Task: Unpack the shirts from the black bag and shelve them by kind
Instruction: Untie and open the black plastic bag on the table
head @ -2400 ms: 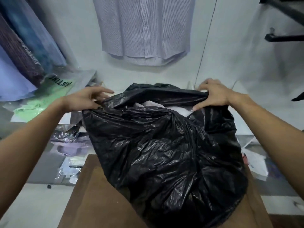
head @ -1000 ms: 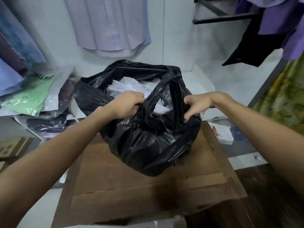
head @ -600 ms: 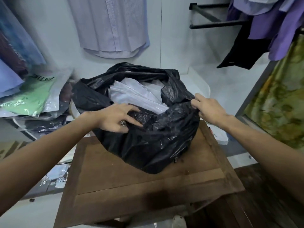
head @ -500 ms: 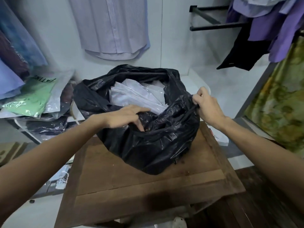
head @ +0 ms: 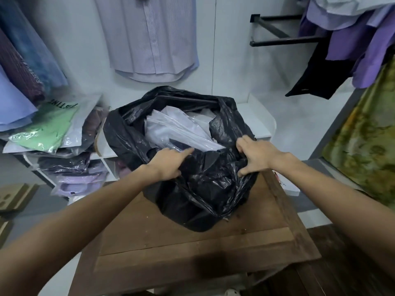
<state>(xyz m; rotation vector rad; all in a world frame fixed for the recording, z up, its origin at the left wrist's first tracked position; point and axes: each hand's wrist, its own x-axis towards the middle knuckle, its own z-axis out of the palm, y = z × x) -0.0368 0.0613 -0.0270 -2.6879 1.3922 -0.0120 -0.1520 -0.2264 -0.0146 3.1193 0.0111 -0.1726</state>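
The black bag (head: 203,195) sits open on a brown wooden table (head: 192,253). Inside it lie several white shirts in clear plastic wrap (head: 177,129). My left hand (head: 168,163) lies over the bag's near rim. Its fingers stretch straight into the mouth and the tips touch a wrapped shirt, while the thumb stays outside the rim. My right hand (head: 256,157) grips the bag's right rim, with fingers curled over the edge and the thumb underneath.
A white shelf unit (head: 260,124) stands behind the bag. At the left it holds wrapped shirts: a green one (head: 49,129) on top, purple ones (head: 79,180) lower. A pale striped shirt (head: 149,39) hangs on the wall. Purple shirts (head: 352,39) hang on a black rail (head: 277,41) at the right.
The bag's tied handles have come apart and its mouth is now open. My left hand has moved from gripping the near rim to reaching inside. My right hand has shifted along the right rim.
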